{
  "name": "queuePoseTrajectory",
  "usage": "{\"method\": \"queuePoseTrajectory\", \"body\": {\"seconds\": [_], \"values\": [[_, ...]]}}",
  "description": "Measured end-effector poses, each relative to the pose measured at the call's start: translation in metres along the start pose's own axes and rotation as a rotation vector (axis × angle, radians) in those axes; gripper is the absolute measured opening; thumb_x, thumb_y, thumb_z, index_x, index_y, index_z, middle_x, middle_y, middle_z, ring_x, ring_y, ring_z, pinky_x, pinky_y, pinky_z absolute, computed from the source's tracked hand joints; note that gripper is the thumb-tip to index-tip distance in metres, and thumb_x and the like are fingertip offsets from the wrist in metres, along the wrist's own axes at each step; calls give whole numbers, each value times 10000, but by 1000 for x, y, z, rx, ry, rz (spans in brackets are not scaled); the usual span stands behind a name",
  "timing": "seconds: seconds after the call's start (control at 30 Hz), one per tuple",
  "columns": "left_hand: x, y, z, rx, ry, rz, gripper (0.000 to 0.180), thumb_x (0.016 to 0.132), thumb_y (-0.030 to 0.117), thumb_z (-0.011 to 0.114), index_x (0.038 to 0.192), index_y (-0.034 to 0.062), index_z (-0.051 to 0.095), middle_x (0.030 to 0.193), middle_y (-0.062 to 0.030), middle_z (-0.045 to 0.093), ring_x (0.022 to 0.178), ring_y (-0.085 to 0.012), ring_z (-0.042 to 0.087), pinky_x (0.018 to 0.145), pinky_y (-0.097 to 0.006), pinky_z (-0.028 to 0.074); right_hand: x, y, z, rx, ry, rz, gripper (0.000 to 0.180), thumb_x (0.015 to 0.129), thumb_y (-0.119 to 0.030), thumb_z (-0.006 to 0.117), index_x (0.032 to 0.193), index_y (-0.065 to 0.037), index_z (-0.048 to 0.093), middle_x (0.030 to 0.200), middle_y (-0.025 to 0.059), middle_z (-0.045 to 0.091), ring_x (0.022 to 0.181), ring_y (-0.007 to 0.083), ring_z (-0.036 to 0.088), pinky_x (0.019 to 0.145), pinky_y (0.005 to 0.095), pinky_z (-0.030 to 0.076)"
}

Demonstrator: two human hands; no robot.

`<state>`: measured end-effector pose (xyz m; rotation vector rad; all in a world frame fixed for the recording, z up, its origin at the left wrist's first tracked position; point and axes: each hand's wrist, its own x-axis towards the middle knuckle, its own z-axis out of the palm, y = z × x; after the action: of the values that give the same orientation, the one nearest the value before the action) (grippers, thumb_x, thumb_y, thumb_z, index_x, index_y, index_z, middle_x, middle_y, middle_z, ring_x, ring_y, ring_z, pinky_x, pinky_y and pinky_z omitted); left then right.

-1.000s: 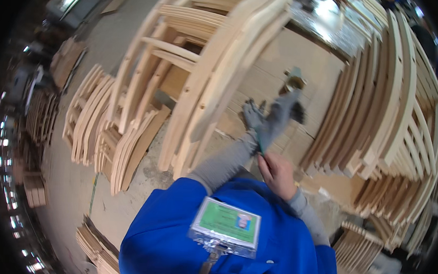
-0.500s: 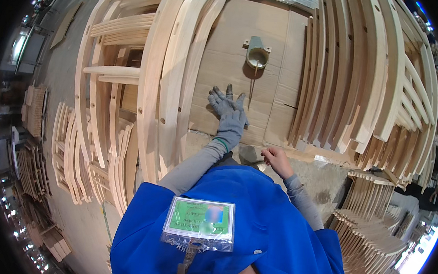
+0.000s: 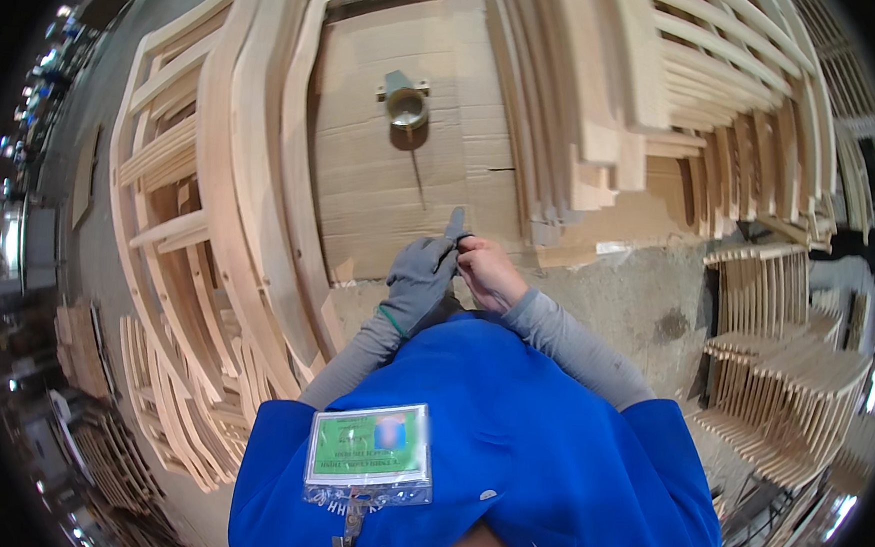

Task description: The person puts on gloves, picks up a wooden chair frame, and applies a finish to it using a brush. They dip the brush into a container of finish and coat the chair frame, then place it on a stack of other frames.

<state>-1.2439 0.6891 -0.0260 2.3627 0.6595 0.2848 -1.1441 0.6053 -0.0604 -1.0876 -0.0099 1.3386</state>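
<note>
My left hand [image 3: 419,277], in a grey work glove with a green cuff edge, is closed in front of my body. My bare right hand [image 3: 490,274] meets it, thumb and fingers pinched together. Between them sticks up a grey piece [image 3: 456,221], which looks like part of a second grey glove; its rest is hidden by my hands. Beyond my hands, a round metal cup [image 3: 405,109] with a grey bracket-like back rests on a cardboard sheet [image 3: 363,184]. A thin stick [image 3: 418,180] leans out of the cup toward me.
Curved wooden frames [image 3: 255,152] stand stacked close on the left. More stacked wooden parts [image 3: 588,102] rise on the right, their ends jutting toward me. Slatted wooden pieces [image 3: 783,365] are piled at the far right above the concrete floor [image 3: 646,296].
My left hand has drawn back from the cardboard toward my body, lifting the loose grey glove. My right hand has come up to meet it. The view has shifted right.
</note>
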Motion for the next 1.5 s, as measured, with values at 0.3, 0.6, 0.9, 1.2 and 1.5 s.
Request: {"method": "queuePoseTrajectory", "body": {"seconds": [0.3, 0.6, 0.9, 1.2, 1.5], "values": [[-16, 85, 6, -804, -379, -319, 175, 808, 92, 594, 939, -22, 613, 820, -53, 618, 754, -124, 569, 682, -251, 470, -36, -10, -62, 549, -375, -79, 320, 951, -224, 363, 1069, 43, 494, 1140, 197, 543, 1048, 267, 537, 932, 344, 425], [-10, 113, 60, -448, -150, -89, 241, 838, 214, 510, 969, 31, 598, 871, -153, 632, 857, -261, 611, 743, -342, 471, -91, -16, -81, 583, -149, 83, 441, 944, -338, 308, 1192, -9, 465, 1167, 145, 543, 1050, 275, 537, 956, 406, 396], [-33, 133, 55, 66, -371, 204, 282, 859, 208, 473, 1031, 6, 570, 906, -171, 616, 870, -234, 602, 764, -326, 465, -99, -32, -53, -270, -693, -330, 440, 897, -227, 344, 1295, -40, 343, 990, 254, 572, 859, 325, 602, 767, 394, 508], [1, 83, 10, 56, -416, 390, 272, 852, 233, 474, 973, 15, 583, 837, -153, 616, 752, -259, 609, 682, -329, 478, -23, -43, 21, 817, -826, 462, 694, 894, -589, 177, 1338, -63, 268, 1197, 184, 466, 1137, 232, 449, 1007, 421, 324], [88, 35, -41, 107, -292, 406, 192, 785, 217, 551, 909, 77, 594, 836, -222, 586, 725, -296, 607, 636, -352, 463, 104, -35, 45, 476, -106, -51, 340, 871, -227, 465, 1189, -107, 452, 1266, 157, 438, 1117, 296, 463, 981, 441, 367]]}}
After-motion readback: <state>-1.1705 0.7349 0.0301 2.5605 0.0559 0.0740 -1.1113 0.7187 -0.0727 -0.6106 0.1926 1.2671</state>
